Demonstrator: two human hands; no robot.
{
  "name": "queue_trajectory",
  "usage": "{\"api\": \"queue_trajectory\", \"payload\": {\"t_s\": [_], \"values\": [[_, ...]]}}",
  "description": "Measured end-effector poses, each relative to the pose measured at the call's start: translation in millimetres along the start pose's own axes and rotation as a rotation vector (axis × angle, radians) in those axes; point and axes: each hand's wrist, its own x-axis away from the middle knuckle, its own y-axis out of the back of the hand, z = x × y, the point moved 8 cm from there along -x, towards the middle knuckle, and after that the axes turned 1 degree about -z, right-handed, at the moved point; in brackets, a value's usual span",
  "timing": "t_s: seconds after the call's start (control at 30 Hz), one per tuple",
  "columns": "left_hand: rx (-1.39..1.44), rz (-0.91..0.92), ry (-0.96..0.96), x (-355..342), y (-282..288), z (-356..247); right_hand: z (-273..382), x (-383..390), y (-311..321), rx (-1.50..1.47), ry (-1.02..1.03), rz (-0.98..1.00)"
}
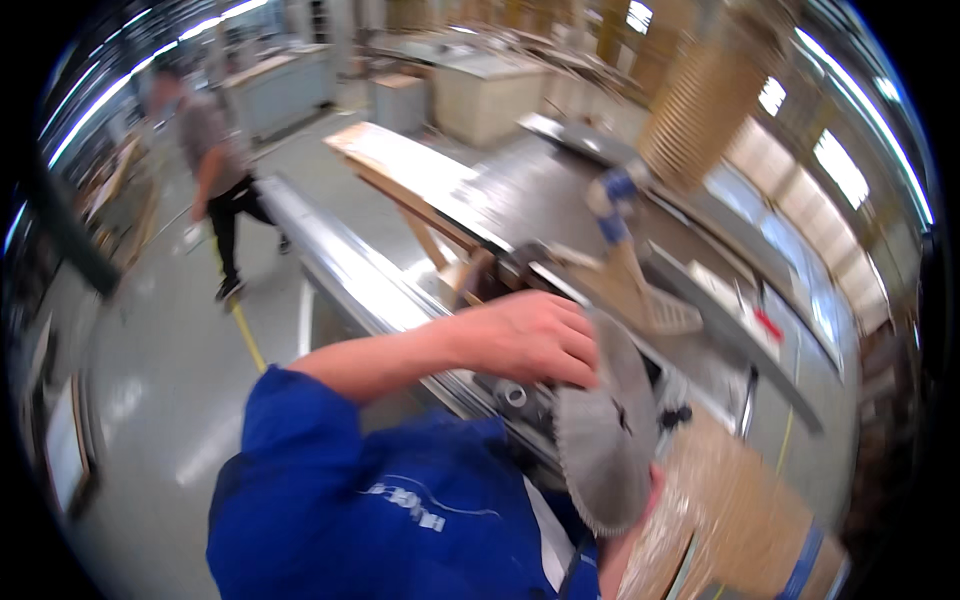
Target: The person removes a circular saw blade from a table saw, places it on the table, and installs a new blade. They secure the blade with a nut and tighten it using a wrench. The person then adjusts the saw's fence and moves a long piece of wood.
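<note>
A large toothed circular saw blade (pixel 607 440) is held up at a tilt in front of my body, its grey face toward me. My left hand (pixel 535 335) reaches across from the left, fingers bent over the blade's upper left edge. At the blade's lower right edge, my right hand (pixel 655 492) shows only as a strip; the blade hides most of its fingers. Just beyond the blade stands a sliding table saw (pixel 520 190). Dark machine parts with a round metal ring (pixel 514 396) lie under my left wrist.
A long aluminium sliding rail (pixel 345 260) runs off to the far left. A ribbed dust hose (pixel 700 110) hangs over the saw table, near a pale push-shaped guard (pixel 650 300). A film-wrapped cardboard box (pixel 745 500) stands at the near right. Another person (pixel 215 165) walks at the left.
</note>
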Motion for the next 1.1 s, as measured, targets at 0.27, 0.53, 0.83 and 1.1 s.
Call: {"api": "queue_trajectory", "payload": {"t_s": [0.27,0.53,0.83,1.1], "values": [[0.091,0.254,0.115,-7,-23,-12,-64,-23,10,-0.314,-0.270,-0.144],[0.172,0.421,0.337,9,-46,69,-62,-31,105,0.156,0.011,-0.473],[-0.040,0.466,0.467,66,-118,183,64,9,107,1.654,0.556,-1.077],[-0.075,0.555,0.603,102,-196,271,38,-19,130,1.978,0.187,-1.166]]}}
